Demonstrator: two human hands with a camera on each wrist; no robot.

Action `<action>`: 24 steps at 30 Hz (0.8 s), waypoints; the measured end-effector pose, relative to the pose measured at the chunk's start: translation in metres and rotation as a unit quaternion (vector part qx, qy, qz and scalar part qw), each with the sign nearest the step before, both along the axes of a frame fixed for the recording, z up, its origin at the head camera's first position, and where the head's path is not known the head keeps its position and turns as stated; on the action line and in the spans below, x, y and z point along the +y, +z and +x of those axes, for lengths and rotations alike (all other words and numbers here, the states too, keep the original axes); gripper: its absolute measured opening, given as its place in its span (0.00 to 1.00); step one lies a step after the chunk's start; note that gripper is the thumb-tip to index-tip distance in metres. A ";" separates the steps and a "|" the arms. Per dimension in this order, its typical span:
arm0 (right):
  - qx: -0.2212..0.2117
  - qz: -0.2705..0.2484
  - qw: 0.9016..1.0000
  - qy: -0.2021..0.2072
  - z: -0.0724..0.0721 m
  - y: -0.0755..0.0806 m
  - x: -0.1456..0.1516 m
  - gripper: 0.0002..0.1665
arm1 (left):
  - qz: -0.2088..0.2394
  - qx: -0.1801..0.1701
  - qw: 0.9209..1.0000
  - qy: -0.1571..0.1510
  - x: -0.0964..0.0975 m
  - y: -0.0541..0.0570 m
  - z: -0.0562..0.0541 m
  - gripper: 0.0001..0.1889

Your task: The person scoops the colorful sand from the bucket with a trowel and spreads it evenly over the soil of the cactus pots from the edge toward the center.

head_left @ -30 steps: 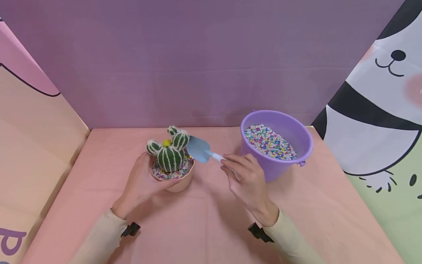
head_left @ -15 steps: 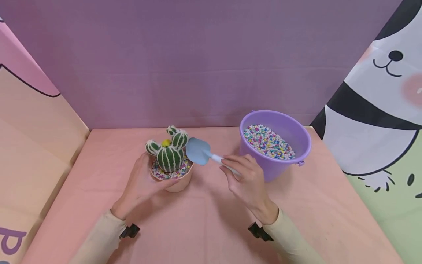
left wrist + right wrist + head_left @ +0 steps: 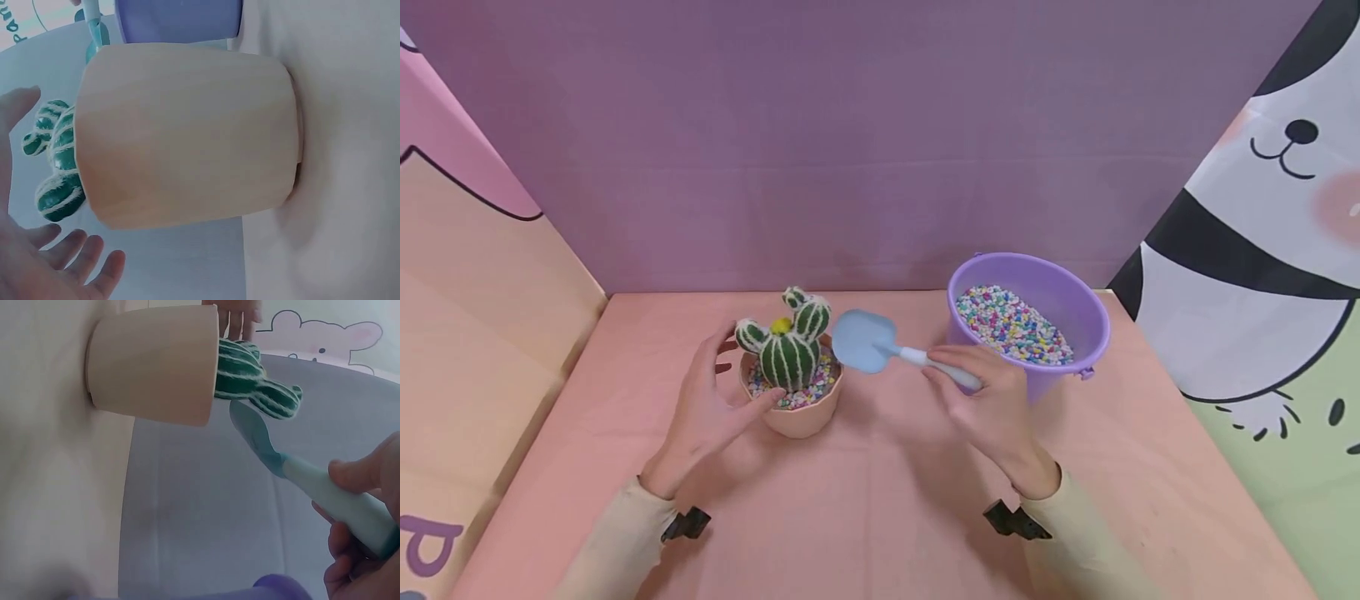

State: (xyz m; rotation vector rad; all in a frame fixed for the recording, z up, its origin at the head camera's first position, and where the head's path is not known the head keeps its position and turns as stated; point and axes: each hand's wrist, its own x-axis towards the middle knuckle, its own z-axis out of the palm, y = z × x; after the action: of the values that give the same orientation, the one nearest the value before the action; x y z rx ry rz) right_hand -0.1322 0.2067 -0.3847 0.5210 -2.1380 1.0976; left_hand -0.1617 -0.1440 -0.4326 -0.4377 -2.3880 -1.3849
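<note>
A green felt cactus [image 3: 788,360] with white stripes and a yellow tuft stands in a peach pot [image 3: 802,419], among colourful pebbles. My left hand [image 3: 709,423] is spread at the pot's left side, thumb over the front rim in the head view. In the left wrist view the fingers [image 3: 74,253] are loosely bent, apart from the pot wall. With thumb and fingers my right hand [image 3: 994,402] grips the pale handle of a small blue trowel [image 3: 863,340]. Its blade, bare of pebbles, hangs just right of the pot, close by the cactus's arm in the right wrist view.
To the right stands a purple bucket [image 3: 1078,293], partly filled with multicoloured pebbles [image 3: 1011,323]; my right hand overlaps its front. A pink cloth [image 3: 850,517] covers the table. Behind rises a purple backdrop [image 3: 865,150], with a printed panda panel [image 3: 1255,267] at the right.
My left hand has come away from the pot, its fingers spreading out from the wall. The right hand has drawn the trowel a little to the right, away from the cactus.
</note>
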 end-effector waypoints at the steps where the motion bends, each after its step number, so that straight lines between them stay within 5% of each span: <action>1: -0.009 -0.005 1.000 0.001 0.000 0.001 0.002 0.14 | 0.003 0.005 1.000 0.004 0.000 0.001 0.001 0.53; 10: -0.070 -0.043 0.997 -0.013 0.005 0.010 0.019 0.15 | 0.027 0.066 0.997 0.042 -0.001 0.011 0.006 0.48; 24: -0.119 -0.054 0.991 -0.023 0.009 0.027 0.040 0.12 | 0.034 0.130 0.991 0.027 0.009 0.029 0.011 0.39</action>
State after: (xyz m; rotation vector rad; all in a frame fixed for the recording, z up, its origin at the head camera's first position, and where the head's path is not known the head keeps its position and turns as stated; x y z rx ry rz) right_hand -0.1234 0.2467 -0.3574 0.3014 -2.2658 1.2962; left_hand -0.1510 -0.1354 -0.4039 -0.4986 -2.1219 -1.2962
